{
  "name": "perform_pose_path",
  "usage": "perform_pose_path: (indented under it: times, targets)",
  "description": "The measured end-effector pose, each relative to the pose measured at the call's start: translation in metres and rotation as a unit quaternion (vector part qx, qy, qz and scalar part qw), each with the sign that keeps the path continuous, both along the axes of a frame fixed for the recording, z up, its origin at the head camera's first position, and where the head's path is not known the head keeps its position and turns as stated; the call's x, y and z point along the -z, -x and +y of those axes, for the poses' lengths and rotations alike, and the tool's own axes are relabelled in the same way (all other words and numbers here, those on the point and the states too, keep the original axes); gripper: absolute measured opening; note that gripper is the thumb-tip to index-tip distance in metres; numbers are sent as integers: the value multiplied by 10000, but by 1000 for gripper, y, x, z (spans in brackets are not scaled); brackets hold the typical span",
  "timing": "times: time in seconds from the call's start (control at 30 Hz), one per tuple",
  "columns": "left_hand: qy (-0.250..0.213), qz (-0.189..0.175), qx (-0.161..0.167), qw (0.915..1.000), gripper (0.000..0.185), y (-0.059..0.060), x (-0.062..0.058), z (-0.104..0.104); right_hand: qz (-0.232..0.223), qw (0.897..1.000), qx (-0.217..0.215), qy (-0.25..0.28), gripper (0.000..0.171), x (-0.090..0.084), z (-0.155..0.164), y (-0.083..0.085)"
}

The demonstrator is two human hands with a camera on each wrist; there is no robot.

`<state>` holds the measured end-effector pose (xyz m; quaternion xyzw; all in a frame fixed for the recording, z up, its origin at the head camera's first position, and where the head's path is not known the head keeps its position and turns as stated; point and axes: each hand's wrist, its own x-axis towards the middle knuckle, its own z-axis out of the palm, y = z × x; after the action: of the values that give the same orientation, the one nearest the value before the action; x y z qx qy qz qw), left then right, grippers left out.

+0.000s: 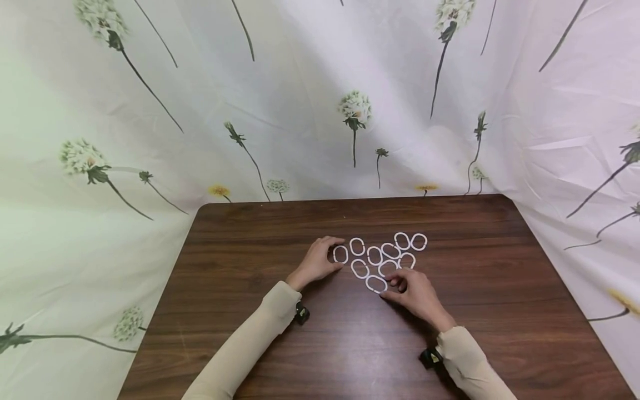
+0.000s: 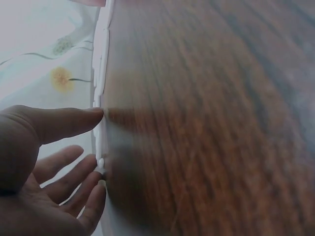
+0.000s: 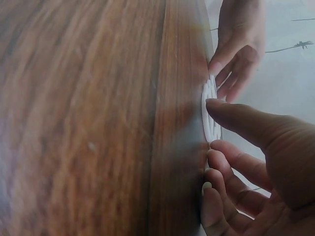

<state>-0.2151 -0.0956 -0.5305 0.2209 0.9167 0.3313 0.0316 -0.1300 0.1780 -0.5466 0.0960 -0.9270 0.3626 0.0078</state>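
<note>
Fingers of the left hand (image 1: 314, 262) stand parted on either side of the leftmost white ring (image 1: 347, 255); thumb and index finger of the right hand (image 1: 417, 293), slightly apart, meet the nearest ring (image 1: 367, 284). Whether either is pinched, I cannot tell. Both lie on the worktop (image 1: 240, 244), beside the other rings (image 1: 426, 241). Handling individual rings appears to be the step; the next move likely calls for light fingertip control.

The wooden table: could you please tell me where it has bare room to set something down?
The wooden table is bare from the left hand to the table's left edge, from the white rings and right hand to its right edge, and between the sleeves. It is crowded where the rings cluster between and beyond the hands.
</note>
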Motion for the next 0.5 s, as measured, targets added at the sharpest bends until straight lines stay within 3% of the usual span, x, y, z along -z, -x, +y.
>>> perform_pose_path:
  times: [0.5]
  targets:
    - [-74, 116, -17, 9999, 59, 2, 2, 5, 59, 9999, 98, 55, 34, 2, -9, 2]
